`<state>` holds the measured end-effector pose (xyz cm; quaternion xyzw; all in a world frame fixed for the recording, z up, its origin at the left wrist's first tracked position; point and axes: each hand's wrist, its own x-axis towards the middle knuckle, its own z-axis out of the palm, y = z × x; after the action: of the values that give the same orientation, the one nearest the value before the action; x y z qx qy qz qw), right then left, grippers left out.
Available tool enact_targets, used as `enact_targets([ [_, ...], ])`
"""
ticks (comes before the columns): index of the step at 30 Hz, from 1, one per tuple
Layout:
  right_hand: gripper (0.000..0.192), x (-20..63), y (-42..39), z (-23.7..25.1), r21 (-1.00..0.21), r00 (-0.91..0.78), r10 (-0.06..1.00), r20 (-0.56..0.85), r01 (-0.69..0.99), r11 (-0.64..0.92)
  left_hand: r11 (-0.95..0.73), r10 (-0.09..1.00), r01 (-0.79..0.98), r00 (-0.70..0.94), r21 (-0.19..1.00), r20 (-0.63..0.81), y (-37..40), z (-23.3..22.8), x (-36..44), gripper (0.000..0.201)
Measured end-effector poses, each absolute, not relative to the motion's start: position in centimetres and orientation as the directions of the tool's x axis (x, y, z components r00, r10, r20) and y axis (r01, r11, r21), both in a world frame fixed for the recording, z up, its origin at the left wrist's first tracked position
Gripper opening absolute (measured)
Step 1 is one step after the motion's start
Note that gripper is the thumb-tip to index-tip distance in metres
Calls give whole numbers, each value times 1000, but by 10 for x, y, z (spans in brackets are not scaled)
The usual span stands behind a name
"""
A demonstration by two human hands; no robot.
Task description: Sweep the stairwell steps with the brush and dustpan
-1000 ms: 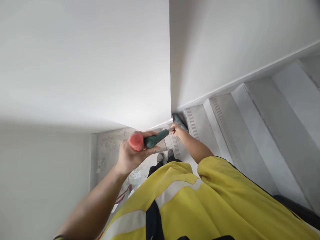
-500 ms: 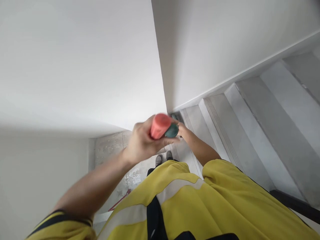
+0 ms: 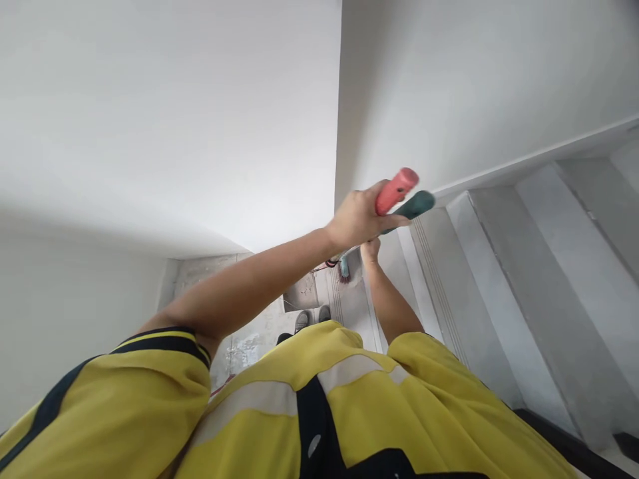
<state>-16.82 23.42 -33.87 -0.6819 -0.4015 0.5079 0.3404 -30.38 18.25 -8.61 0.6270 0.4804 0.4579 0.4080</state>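
My left hand (image 3: 358, 218) is closed around the top of a long-handled tool; a red grip (image 3: 397, 189) and a green grip (image 3: 415, 205) stick out of the fist side by side. Whether they belong to one handle or two I cannot tell. My right hand (image 3: 370, 251) grips the thin shaft lower down, just below the left hand. At the bottom of the shaft a teal broom head (image 3: 344, 267) with pale bristles rests on the lowest stair step. A grey square pan-like thing (image 3: 300, 293) lies on the floor left of it.
I stand in a narrow stairwell corner between white walls (image 3: 150, 120). Grey stair steps (image 3: 479, 279) climb to the right. My shoes (image 3: 310, 318) stand on a dusty, paint-spotted concrete floor (image 3: 244, 346). A dark rail (image 3: 574, 442) runs at the lower right.
My left hand has swung the handle top up and to the right. The broom head has moved from the wall corner out onto the lowest step, and the grey pan has come into view.
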Motion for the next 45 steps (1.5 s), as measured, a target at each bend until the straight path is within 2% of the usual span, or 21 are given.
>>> enact_targets([
  [3,26,-150,263,-341,-966,339,923,-183,112,-233,-164,986,227,25,960,163,165,-86,-344,46],
  [6,31,-133,281,-353,-997,374,925,-62,13,-72,-73,989,399,-86,914,116,137,-100,-388,40],
  [10,36,-124,290,-370,-989,368,918,-147,-31,-146,131,980,519,-198,845,-30,95,-135,-427,37],
  [15,35,-109,290,-370,-967,376,893,-248,-44,-250,451,861,502,-462,738,-211,40,-168,-454,38],
  [17,33,-98,284,-364,-971,349,906,-238,-63,-231,523,812,466,-526,714,-252,20,-177,-463,40],
  [20,32,-81,278,-348,-990,316,939,-137,-59,-124,598,740,391,-605,699,-294,-6,-190,-474,39],
  [24,31,-76,280,-329,-999,286,958,20,-40,32,661,668,323,-664,677,-336,-28,-205,-481,43],
  [27,31,-92,278,-337,-998,284,956,69,26,64,689,648,304,-665,658,-372,-34,-211,-480,45],
  [33,31,-125,265,-370,-997,128,991,-33,71,-42,666,673,316,-645,675,-362,-32,-213,-471,41],
  [36,29,-118,271,-362,-996,181,983,-43,75,-58,670,664,310,-656,675,-358,-35,-213,-469,41],
  [41,25,-102,275,-350,-992,327,941,85,121,47,688,651,304,-661,659,-375,-46,-217,-471,39],
  [45,26,-107,276,-358,-985,284,959,-1,168,-50,707,632,290,-669,645,-392,-47,-217,-470,40],
])
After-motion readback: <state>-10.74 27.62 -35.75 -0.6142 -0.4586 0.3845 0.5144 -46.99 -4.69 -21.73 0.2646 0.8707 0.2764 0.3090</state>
